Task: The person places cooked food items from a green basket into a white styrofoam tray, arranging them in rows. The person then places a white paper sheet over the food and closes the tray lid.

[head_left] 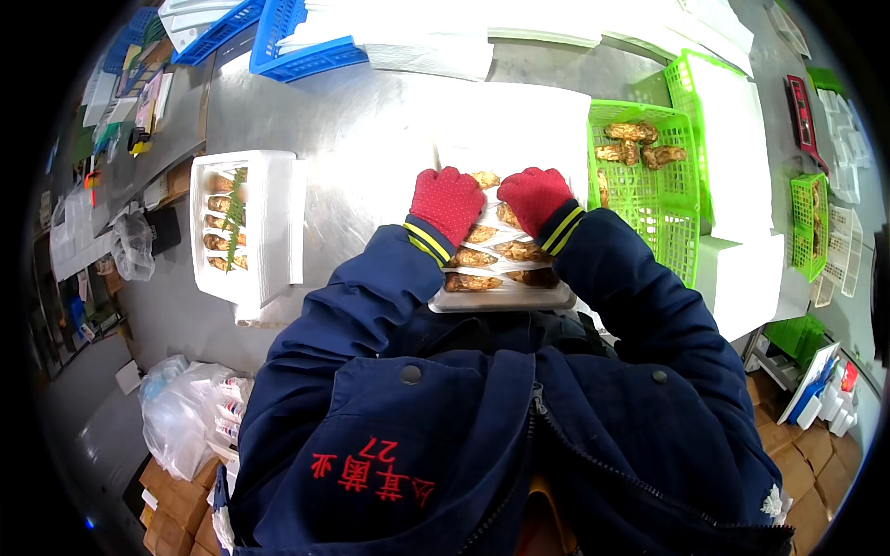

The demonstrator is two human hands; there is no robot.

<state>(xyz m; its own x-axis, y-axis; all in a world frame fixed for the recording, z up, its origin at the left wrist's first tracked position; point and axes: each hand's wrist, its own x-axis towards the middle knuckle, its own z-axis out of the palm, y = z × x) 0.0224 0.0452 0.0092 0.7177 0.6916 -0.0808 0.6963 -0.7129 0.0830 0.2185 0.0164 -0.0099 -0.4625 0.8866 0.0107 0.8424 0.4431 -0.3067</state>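
My left hand [447, 205], in a red dotted glove, is curled over the left side of a shallow tray [502, 300]. My right hand [537, 198], gloved alike, bends over its right side. Whether the fingers grip anything is hidden beneath the gloves. Brown matsutake-like mushrooms [473, 258] lie crosswise in two columns, with white strips [499, 265] between the rows. One pale mushroom [487, 179] shows between my hands. White sheeting [514, 125] covers the surface just past the tray.
At left stands a white foam box [268, 229] with mushrooms and a green fern leaf [237, 212]. A green plastic basket [643, 240] holding several mushrooms [629, 132] is close on the right. Blue crates [313, 59] line the far side of the metal table [348, 139]. White foam boxes [740, 160] stand farther right.
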